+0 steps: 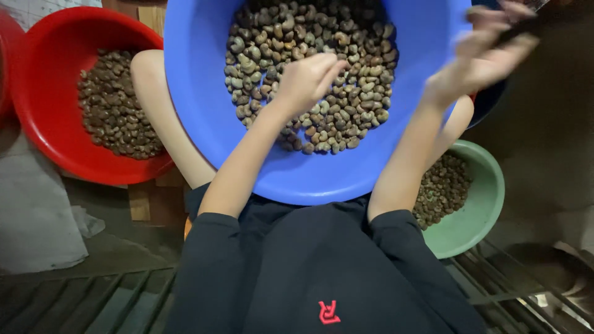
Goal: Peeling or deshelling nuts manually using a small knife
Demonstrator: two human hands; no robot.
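A large blue basin (204,117) rests on my lap, holding a heap of raw grey-brown cashew nuts (356,93). My left hand (307,80) reaches into the heap with fingers curled down on the nuts; whether a nut is in its grip is hidden. My right hand (486,52) is blurred above the basin's right rim, fingers closed around a thin dark tool (526,25).
A red basin (46,124) of dark nuts sits at the left, beside my left knee. A green bowl (479,210) with smaller brownish pieces stands at the lower right. Grey cloth lies on the floor at left, and metal grating runs along the bottom.
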